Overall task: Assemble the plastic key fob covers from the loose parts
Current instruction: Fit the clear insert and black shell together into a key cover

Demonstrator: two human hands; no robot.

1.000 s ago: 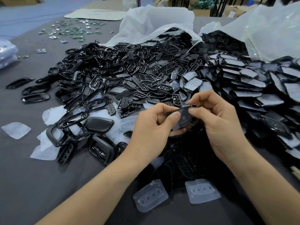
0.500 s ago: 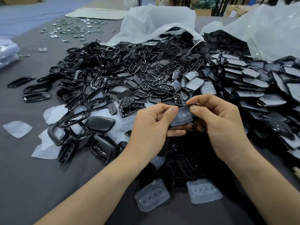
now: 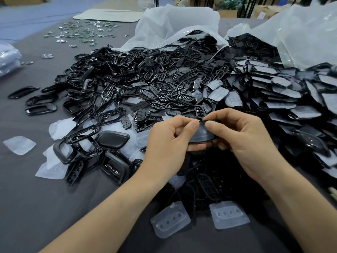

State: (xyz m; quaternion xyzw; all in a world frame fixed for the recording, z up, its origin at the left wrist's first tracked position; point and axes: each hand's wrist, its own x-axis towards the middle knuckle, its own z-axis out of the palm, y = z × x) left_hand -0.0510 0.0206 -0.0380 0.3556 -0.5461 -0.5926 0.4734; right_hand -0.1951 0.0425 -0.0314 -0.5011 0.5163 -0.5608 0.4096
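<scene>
Two hands meet just right of the frame's centre, both pinching one key fob cover piece [image 3: 202,133] held above the worktop [image 3: 27,198]. The left hand [image 3: 169,143] grips the piece's left edge between thumb and curled fingers; the right hand [image 3: 244,141] grips its right edge the same way, and the two thumb tips lie near each other on its top rim. The piece is dark with a cloudy, translucent face; finer detail cannot be made out.

Below the hands, at the bottom of the frame, two translucent button pads [image 3: 170,219] lie flat side by side on the grey worktop. A heap of black frames and button inserts [image 3: 113,83] fills the middle and left. At the right lies a pile of black covers with clear pads [image 3: 282,92]. Both heaps spill from white plastic bags [image 3: 175,21] along the top. Small shiny metal pieces [image 3: 80,33] are scattered at the upper left.
</scene>
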